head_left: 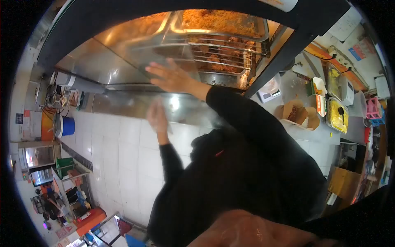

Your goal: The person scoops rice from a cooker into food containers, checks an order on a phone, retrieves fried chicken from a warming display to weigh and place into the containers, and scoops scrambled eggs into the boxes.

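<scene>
My right hand (175, 78) reaches in front of the warm-lit metal cabinet (119, 53), its fingers spread apart. Behind and above it is a clear, blurred sheet-like thing (177, 53); whether the hand touches it I cannot make out. Below, my left hand (157, 117) is raised near the cabinet's front ledge, smeared by motion, so its fingers are unclear. Trays of orange-brown fried food (222, 22) lie inside the cabinet, above a wire rack (226, 48) with more food pieces beneath.
To the right, a counter holds a scale (269, 95), open cardboard boxes (297, 115), and a tray of yellow food (337, 116) with a dark spoon. A blue bucket (67, 126) stands at left beyond the white tiled floor (119, 152). A dark cabinet post rises beside my right arm.
</scene>
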A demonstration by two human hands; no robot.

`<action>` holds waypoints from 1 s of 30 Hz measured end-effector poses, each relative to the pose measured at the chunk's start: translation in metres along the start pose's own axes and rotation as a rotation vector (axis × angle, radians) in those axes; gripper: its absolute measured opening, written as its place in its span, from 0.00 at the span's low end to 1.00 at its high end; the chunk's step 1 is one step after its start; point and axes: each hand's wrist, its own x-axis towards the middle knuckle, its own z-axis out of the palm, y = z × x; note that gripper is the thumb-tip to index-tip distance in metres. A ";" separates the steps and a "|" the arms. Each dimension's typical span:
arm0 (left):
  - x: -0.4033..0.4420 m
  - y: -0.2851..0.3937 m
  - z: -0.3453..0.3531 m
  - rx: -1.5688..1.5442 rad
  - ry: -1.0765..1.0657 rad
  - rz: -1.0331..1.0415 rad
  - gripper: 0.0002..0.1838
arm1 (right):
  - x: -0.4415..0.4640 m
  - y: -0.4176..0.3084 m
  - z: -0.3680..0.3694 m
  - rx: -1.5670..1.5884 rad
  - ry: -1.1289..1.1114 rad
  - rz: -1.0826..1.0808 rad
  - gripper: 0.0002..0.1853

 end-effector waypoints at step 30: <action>0.332 0.200 0.102 1.161 -0.262 0.795 0.20 | -0.213 -0.062 -0.259 0.137 -0.177 1.169 0.08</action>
